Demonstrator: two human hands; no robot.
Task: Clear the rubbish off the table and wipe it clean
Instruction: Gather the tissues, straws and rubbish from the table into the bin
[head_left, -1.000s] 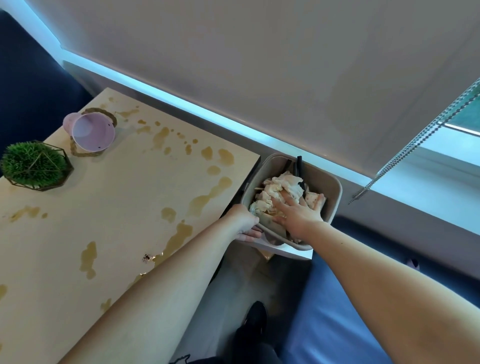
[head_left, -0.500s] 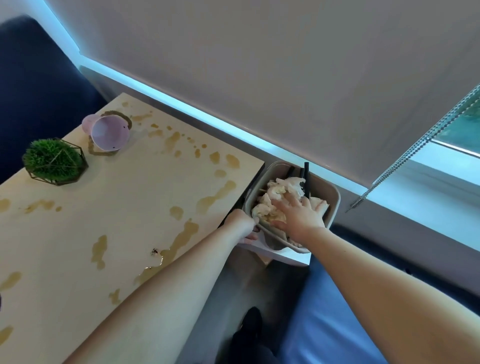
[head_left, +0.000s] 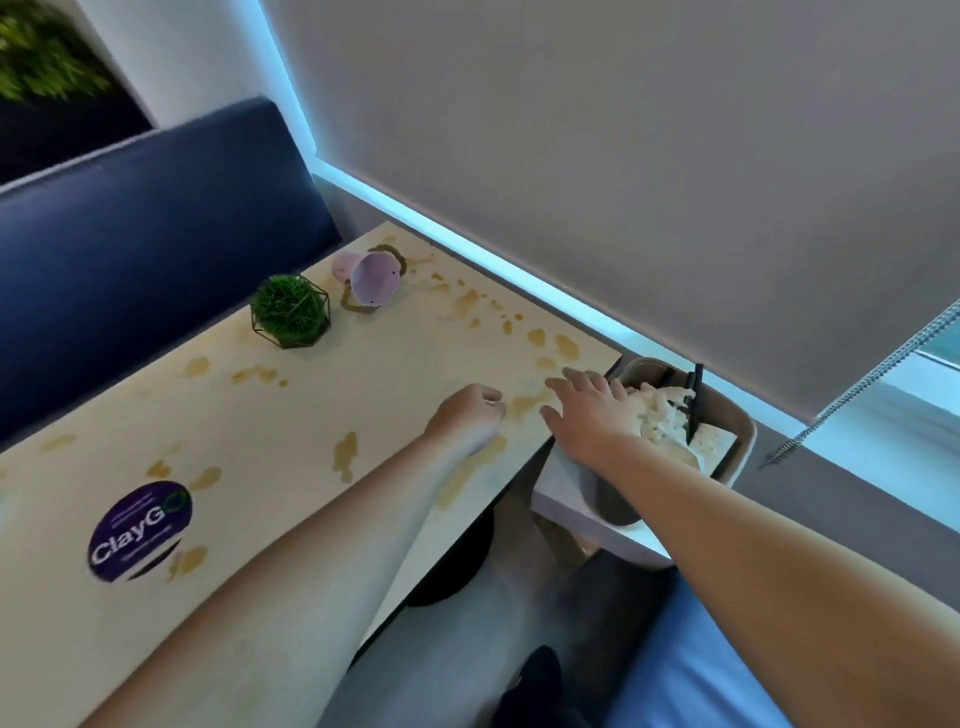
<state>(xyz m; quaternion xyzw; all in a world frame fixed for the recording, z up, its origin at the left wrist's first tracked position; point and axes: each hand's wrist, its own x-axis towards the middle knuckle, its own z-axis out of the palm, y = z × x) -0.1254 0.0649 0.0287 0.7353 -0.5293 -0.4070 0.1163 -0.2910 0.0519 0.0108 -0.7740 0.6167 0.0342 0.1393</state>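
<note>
A pale wooden table (head_left: 291, 415) is spattered with brown liquid stains. A pink cup (head_left: 371, 278) lies tipped on its side at the far end, in a brown ring. Beside the table's right edge stands a beige bin (head_left: 740, 441) full of crumpled white tissues (head_left: 662, 415) and a black stick. My left hand (head_left: 470, 413) hovers over the table near that edge, fingers curled, holding nothing visible. My right hand (head_left: 587, 410) is spread flat with straight fingers over the table edge and the bin's rim, empty.
A small green plant in a black wire frame (head_left: 290, 310) stands near the cup. A purple round sticker (head_left: 139, 525) is on the table's near left. A navy bench back (head_left: 156, 234) runs along the far side. A bead chain (head_left: 857, 387) hangs at right.
My right hand has lifted out of the bin's tissues toward the table. My left hand has let go of the bin's rim and moved over the table. The camera has swung left.
</note>
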